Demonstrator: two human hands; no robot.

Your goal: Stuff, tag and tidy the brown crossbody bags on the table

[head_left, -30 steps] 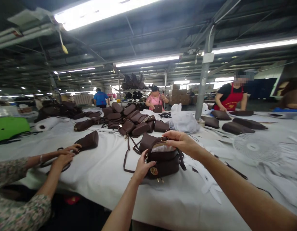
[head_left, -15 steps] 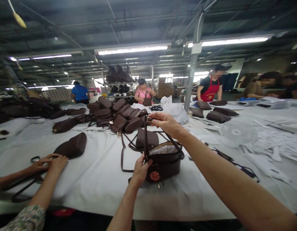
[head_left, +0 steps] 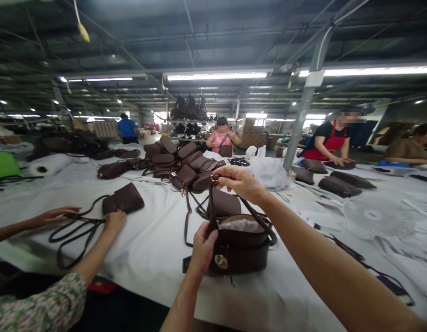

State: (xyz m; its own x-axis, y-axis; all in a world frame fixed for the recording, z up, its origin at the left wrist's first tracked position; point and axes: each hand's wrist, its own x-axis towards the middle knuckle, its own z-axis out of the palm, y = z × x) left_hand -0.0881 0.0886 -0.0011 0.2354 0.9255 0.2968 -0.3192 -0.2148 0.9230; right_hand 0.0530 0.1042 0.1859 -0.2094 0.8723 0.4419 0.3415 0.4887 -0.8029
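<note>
A dark brown handbag (head_left: 246,258) stands upright on the white-covered table, its top gaping over pale lining and white stuffing. A round gold emblem (head_left: 220,261) sits on its front. My left hand (head_left: 202,244) is closed on the bag's near left side, where the strap rises. Above it, my right hand (head_left: 239,182) pinches the raised strap (head_left: 212,203) beside a gold buckle (head_left: 215,177). Directly behind lies another brown bag (head_left: 223,203), partly hidden by the strap. What lies under my left fingers is hidden.
A heap of brown bags (head_left: 165,159) lies beyond. At left, a co-worker's hands (head_left: 114,223) handle a bag (head_left: 125,199) with long straps. A white fan (head_left: 375,214) lies at right, near a metal post (head_left: 303,120). Other people work across the table.
My view has swung left, so the scene sits further right. Both my hands keep their hold on the bag and strap. The co-worker's left hand has come off the neighbouring bag.
</note>
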